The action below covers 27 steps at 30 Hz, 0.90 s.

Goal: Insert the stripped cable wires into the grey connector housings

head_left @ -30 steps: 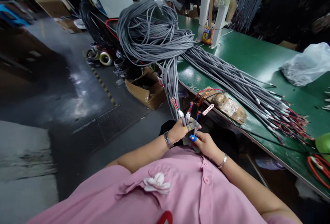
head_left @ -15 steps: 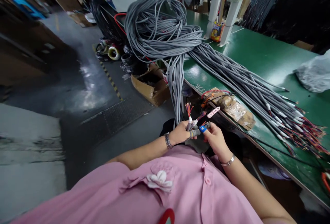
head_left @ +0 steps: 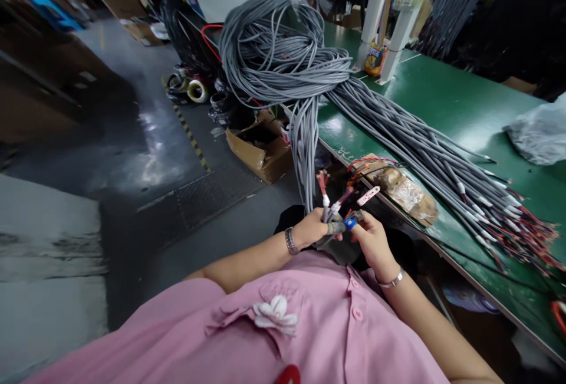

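My left hand [head_left: 313,228] grips the ends of several grey cables [head_left: 306,154] that hang down from the big coiled pile [head_left: 274,48] on the green bench [head_left: 446,107]. Stripped red and coloured wire tips [head_left: 323,183] stick up above my fingers. My right hand [head_left: 371,239] meets the left at the cable ends, pinching them with a blue-taped fingertip [head_left: 350,223]. Both wrists wear bracelets. A pink shirt fills the lower view.
More grey cables [head_left: 442,160] fan across the bench to stripped ends at the right. A taped brown packet [head_left: 398,186] lies at the bench edge. A plastic bag [head_left: 537,130] sits far right. An open cardboard box [head_left: 260,148] and tape rolls [head_left: 194,89] are on the floor.
My hands rose slightly with the cable ends and my right hand shifted from below to beside the left. The view turned a little to the left.
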Tool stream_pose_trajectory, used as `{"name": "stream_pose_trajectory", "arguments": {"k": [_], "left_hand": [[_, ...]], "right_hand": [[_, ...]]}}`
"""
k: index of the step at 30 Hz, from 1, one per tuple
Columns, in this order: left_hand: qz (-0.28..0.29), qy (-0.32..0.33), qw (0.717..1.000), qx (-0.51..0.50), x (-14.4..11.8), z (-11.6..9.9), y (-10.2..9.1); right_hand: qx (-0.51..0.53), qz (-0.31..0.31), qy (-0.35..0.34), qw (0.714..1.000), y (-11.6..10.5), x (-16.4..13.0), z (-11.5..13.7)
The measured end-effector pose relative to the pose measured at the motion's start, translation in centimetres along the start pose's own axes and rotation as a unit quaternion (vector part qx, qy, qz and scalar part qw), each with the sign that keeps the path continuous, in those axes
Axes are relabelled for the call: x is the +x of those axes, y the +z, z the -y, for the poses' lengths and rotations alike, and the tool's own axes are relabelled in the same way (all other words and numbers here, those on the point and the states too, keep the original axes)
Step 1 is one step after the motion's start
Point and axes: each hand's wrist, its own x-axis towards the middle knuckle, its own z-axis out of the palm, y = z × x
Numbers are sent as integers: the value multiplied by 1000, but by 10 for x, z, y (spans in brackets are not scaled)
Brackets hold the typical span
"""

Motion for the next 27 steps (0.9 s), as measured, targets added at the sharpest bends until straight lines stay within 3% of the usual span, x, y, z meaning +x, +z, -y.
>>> {"name": "stream_pose_trajectory", "arguments": {"k": [5, 11, 16, 22, 27], "left_hand": [[-75, 31, 995, -64, 1, 2, 4], [-95, 34, 993, -55, -4, -1, 5], [-60, 35, 998, -10, -10, 3, 7], [41, 6, 997, 63, -12, 3, 1], [-13, 32, 999, 26, -12, 1, 4]], "right_hand": [[21, -22, -13, 999, 2, -6, 1], [8, -14, -31, 999, -2, -12, 9], [17, 6, -15, 1000, 4, -7, 17], [55, 59, -7, 997, 9, -4, 14], [83, -14, 26, 996, 6, -6, 5]]}}
